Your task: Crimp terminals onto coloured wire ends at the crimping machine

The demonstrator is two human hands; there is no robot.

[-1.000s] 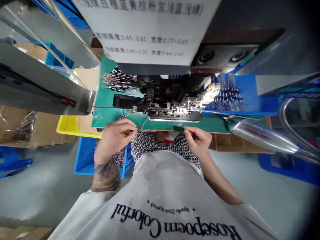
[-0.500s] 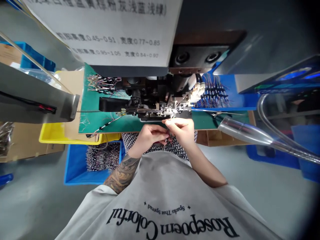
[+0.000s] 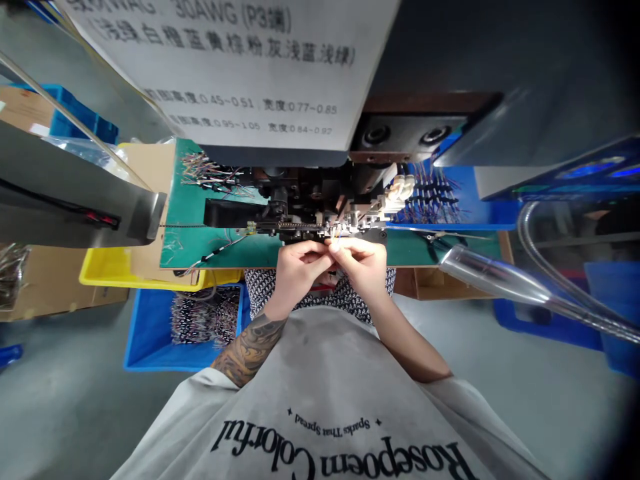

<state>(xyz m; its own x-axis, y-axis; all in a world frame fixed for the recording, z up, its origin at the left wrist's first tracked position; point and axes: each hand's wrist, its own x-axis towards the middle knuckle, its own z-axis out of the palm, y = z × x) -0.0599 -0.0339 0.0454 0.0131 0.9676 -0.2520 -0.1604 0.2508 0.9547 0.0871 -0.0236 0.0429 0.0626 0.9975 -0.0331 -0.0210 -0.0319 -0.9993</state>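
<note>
Yellow tray (image 3: pixel 107 275), blue bin (image 3: pixel 150 333) at left. Green counter (image 3: pixel 200 240). Left hand (image 3: pixel 296 267) and right hand (image 3: pixel 365 263), fingertips together, pinch thin wires (image 3: pixel 336 235) at the crimping machine (image 3: pixel 320 207). Step judged: feeding wire ends; next calls for steady alignment.

Head camera – steep downward look, close over bench edge (image 3: pixel 430 257)

Factory workstation: crimping machine (image 3: pixel 320 200), wire bins (image 3: pixel 150 333).
</note>
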